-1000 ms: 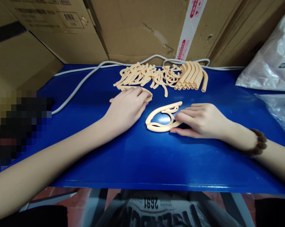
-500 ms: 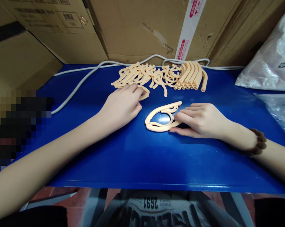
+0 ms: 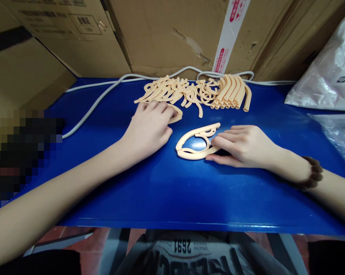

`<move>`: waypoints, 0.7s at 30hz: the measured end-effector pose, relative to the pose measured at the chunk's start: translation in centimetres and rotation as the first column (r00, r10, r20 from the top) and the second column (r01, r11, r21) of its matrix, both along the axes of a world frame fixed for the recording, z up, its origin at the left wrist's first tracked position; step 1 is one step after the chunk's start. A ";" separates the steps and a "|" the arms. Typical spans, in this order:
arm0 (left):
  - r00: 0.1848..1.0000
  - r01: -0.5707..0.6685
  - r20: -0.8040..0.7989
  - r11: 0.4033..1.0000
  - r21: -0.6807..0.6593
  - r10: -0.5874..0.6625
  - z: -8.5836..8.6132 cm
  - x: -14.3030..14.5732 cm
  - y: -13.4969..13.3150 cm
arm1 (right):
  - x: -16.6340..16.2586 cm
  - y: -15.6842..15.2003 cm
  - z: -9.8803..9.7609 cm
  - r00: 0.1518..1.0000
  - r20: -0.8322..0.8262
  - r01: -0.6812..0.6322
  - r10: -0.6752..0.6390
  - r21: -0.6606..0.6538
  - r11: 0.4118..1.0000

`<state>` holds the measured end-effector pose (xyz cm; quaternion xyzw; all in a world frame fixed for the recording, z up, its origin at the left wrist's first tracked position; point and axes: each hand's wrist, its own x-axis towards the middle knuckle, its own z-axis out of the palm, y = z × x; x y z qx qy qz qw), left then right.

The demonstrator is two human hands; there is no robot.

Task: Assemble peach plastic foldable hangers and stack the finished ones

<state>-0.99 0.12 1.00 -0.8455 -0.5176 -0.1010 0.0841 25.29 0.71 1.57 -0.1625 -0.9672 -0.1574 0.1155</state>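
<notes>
Over on the far left there's a printed cardboard box (image 3: 54, 42) standing at the back of the blue table (image 3: 172, 194), with a white cable (image 3: 96, 103) snaking out in front of it and running along behind everything. Next along is the left hand (image 3: 152, 122), fingers curled down over a flat cream frame (image 3: 176, 118). Most of that piece is under the palm and fingers, so honestly I can't tell if it's being gripped or just touched. Right behind those fingers sits a messy heap of curved cream pieces (image 3: 162, 89), all overlapping.

Moving toward the middle, nearer the person, there's a folded cream hanger (image 3: 192, 155) lying on its side, two arched arms meeting at the left tip with curly bits inside. Behind it and a bit to the right, a neat stack of bent tubes (image 3: 229, 91), one sitting at the right end.

The right hand (image 3: 243, 146) has the hanger's right end pinched, thumb below and fingers above. Fuzzy brown bracelet (image 3: 312, 173) on that wrist. Far right: a shiny white plastic bag (image 3: 324, 72), clear plastic (image 3: 338, 130) just in front.
</notes>
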 end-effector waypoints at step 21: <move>0.898 0.438 0.110 0.885 -0.160 -0.425 -1.6 1.0 0.5 | 0.1 0.1 -0.2 1.000 -0.024 0.001 -0.002 -0.040 0.999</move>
